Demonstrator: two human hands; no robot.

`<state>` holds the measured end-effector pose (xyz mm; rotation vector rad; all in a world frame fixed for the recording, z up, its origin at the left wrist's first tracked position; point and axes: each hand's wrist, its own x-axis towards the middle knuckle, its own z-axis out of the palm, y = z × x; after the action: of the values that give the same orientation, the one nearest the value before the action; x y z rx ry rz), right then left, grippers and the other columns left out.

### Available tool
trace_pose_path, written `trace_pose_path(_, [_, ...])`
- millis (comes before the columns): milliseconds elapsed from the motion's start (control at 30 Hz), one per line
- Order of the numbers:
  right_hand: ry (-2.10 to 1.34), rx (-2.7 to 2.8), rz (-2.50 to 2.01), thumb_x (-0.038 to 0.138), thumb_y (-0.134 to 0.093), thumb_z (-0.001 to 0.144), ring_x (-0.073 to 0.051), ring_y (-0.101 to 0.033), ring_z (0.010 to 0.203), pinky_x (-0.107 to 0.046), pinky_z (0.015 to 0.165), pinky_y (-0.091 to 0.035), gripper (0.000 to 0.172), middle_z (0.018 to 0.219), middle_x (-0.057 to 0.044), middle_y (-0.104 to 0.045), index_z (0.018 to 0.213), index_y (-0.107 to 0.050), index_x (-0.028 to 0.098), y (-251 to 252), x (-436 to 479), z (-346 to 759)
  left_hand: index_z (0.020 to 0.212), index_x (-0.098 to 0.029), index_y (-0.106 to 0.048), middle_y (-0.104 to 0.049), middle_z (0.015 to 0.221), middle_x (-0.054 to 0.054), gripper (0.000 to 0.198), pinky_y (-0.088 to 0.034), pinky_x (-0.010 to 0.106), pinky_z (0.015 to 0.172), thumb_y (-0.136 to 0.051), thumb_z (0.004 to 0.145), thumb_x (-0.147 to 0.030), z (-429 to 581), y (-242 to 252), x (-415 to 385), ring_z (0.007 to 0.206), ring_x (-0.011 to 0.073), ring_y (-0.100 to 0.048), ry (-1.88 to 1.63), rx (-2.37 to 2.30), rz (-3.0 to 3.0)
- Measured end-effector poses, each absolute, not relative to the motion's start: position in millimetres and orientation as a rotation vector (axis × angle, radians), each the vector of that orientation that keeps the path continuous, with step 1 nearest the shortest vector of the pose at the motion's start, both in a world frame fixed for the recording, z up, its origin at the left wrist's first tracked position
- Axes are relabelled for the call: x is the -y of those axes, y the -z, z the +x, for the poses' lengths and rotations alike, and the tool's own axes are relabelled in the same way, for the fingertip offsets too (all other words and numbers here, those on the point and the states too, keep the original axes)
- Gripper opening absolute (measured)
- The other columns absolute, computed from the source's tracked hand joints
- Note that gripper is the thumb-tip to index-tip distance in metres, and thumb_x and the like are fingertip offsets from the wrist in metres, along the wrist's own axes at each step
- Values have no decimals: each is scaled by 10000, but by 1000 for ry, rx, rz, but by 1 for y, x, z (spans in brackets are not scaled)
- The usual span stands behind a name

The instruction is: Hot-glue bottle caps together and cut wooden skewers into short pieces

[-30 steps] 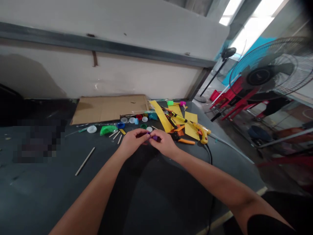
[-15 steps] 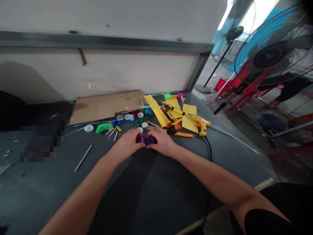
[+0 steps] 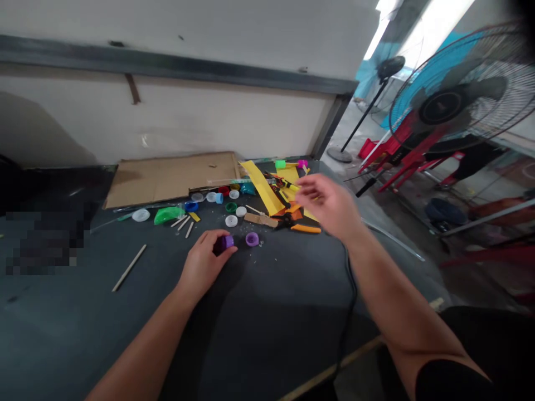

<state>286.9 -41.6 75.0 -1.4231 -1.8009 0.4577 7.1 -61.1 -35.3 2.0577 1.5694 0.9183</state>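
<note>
My left hand (image 3: pixel 200 262) pinches a purple bottle cap (image 3: pixel 228 241) between thumb and fingers, at the tabletop. Just right of it, a second purple cap (image 3: pixel 252 239) lies loose on the table. My right hand (image 3: pixel 328 206) is raised over the right side of the pile, fingers stretched and apart, slightly blurred, with nothing seen in it. It covers the spot where the yellow glue gun lay; a black cord (image 3: pixel 350 289) runs out below. Orange-handled pliers (image 3: pixel 306 228) and a flat wooden strip (image 3: pixel 261 220) lie between the hands, beside yellow paper (image 3: pixel 264 189).
Several loose caps, among them a white one (image 3: pixel 231 221) and a blue one (image 3: pixel 191 206), lie behind my left hand with a green packet (image 3: pixel 167 215). A cardboard sheet (image 3: pixel 167 177) lies by the wall. One stick (image 3: pixel 129 267) is at left. A fan (image 3: pixel 443 106) stands right.
My right hand has let go of one purple cap, leaving it on the table, and moved right and up over the glue gun. My left hand keeps its cap. The view has shifted slightly.
</note>
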Motion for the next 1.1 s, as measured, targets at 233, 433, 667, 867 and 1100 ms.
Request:
trace_pose_path(233, [-141, 1453, -2603, 486, -499, 852, -311, -641, 941, -374, 730, -450, 372, 952, -156, -679, 991, -609, 159, -35, 43, 393, 1029, -232, -598, -626, 978, 44, 276, -508, 327, 743, -650, 803, -382, 6, 34, 60, 829, 201, -611, -863, -1578, 2040])
trace_pose_path(433, [-379, 1184, -2647, 537, -645, 698, -375, -605, 1055, -410, 793, -453, 455, 1033, -239, -666, 879, -641, 120, 9, 31, 395, 1029, -229, -588, -620, 973, 43, 278, -507, 321, 748, -641, 811, -393, 6, 35, 61, 827, 193, -607, -870, -1553, 2029])
trace_pose_path(667, [-708, 913, -2324, 294, -677, 624, -274, -635, 766, -342, 616, -503, 161, 637, -96, -616, 619, -571, 173, 7, 31, 410, 1016, -232, -597, -633, 978, 46, 260, -501, 337, 759, -636, 809, -384, 7, 32, 62, 848, 207, -610, -856, -1536, 2065])
trace_pose_path(867, [-1127, 794, -1760, 280, -605, 668, -132, -523, 564, -256, 522, -515, 119, 673, -32, -544, 718, -541, 193, 2, 49, 401, 1017, -233, -600, -640, 966, 40, 256, -503, 324, 731, -636, 807, -375, 8, 31, 61, 828, 201, -619, -847, -1533, 2054])
trace_pose_path(1100, [-1448, 728, -1165, 357, -578, 763, -84, -364, 507, -165, 463, -424, 182, 670, 38, -386, 890, -562, 226, -7, 66, 371, 1033, -234, -591, -646, 997, 55, 252, -508, 347, 793, -617, 824, -372, 5, 30, 63, 887, 227, -627, -850, -1535, 2159])
